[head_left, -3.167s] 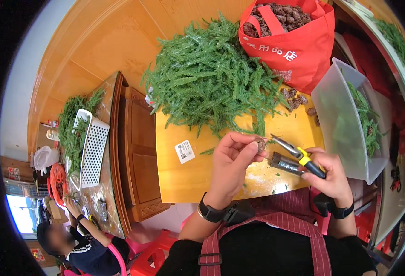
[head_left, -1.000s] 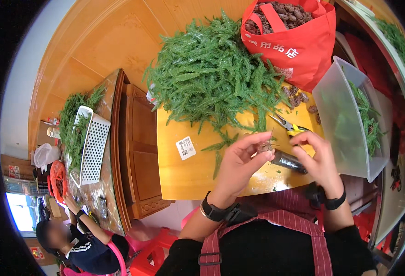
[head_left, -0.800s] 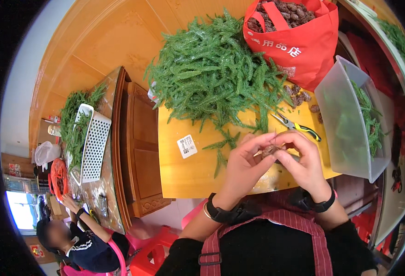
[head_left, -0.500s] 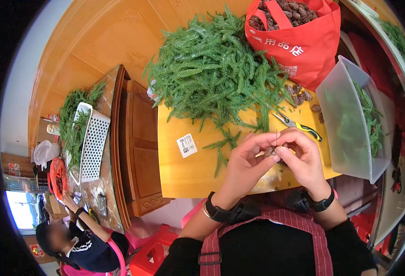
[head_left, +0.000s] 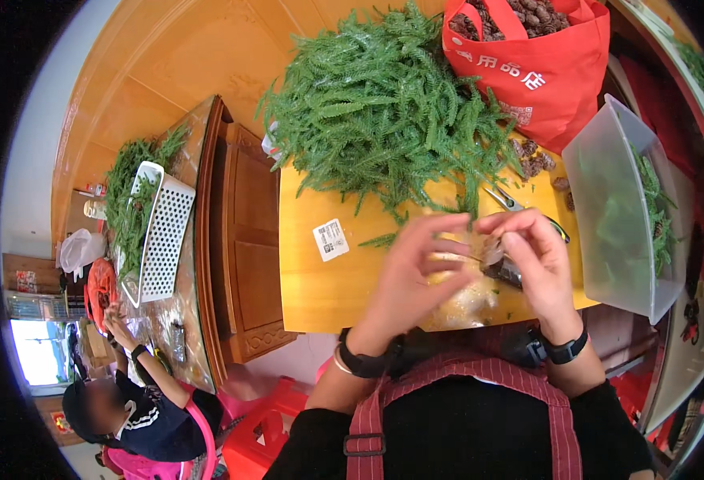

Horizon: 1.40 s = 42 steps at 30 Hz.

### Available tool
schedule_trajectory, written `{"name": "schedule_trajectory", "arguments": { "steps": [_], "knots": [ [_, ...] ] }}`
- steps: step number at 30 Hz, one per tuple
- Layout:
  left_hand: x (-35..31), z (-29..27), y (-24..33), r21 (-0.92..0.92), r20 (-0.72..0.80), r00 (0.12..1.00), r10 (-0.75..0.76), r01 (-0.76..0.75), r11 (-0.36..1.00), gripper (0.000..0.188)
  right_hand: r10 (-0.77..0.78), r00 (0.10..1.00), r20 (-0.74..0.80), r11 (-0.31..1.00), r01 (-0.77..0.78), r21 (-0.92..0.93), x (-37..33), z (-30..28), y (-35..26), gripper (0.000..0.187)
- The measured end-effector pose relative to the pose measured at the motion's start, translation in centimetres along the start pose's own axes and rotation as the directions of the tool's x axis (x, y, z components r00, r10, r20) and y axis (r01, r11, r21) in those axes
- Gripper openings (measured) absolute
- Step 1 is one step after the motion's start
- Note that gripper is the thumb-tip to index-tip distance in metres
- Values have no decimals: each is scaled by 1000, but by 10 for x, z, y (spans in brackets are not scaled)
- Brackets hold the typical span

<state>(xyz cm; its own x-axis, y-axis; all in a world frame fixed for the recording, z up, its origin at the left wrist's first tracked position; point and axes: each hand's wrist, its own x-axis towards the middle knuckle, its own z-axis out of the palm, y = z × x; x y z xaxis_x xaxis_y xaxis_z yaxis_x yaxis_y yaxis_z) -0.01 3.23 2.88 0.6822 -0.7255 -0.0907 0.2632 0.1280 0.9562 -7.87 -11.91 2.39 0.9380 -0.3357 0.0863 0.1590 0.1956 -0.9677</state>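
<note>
"Pinching the cone (head_left: 493, 253) in our right hand (head_left: 542, 260), aren't we?"

"Yep, thumb and fingers gripping it over the table (head_left: 312, 294). Our left hand (head_left: 422, 268) is just beside it, kinda blurry, fingers loose and splayed."

"And where've we got the pliers (head_left: 502, 198)?"

"Lying on the table behind our right hand, partly hidden. Sprigs (head_left: 384, 112) are heaped farther back, next to our red bag (head_left: 560, 104) of cones."
</note>
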Motion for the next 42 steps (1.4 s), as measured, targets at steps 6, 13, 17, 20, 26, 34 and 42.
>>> {"name": "schedule_trajectory", "arguments": {
  "steps": [6, 13, 17, 20, 26, 34, 42],
  "knots": [
    [0, -52, 3, 904, -114, 890, 442, -91, 417, 42, 117, 993, 9, 992, -117, 45, -3, -12, 3, 11],
    [10, -57, -21, 994, -22, 949, 314, -14, 110, 41, 148, 987, 58, 989, -146, -32, -9, -15, 9, 15],
    [20, -51, -31, 991, 34, 947, 320, 9, -132, 36, 177, 980, 87, 984, -174, -46, -13, -14, 10, 15],
    [23, -55, -36, 969, -17, 965, 263, 81, -233, 30, 173, 977, 127, 985, -172, -16, -14, -12, 10, 16],
    [19, -56, -23, 985, 131, 883, 451, -167, 41, 23, 216, 946, 243, 976, -217, -22, -17, -7, 4, 14],
    [11, -16, 12, 804, 8, 900, 437, -265, 532, 26, 204, 936, 287, 964, -141, -226, -13, -1, -6, 13],
    [13, -7, 17, 807, 81, 802, 592, -401, 433, 33, 47, 972, 232, 988, -11, -151, -16, 0, -6, 11]
  ]
}}
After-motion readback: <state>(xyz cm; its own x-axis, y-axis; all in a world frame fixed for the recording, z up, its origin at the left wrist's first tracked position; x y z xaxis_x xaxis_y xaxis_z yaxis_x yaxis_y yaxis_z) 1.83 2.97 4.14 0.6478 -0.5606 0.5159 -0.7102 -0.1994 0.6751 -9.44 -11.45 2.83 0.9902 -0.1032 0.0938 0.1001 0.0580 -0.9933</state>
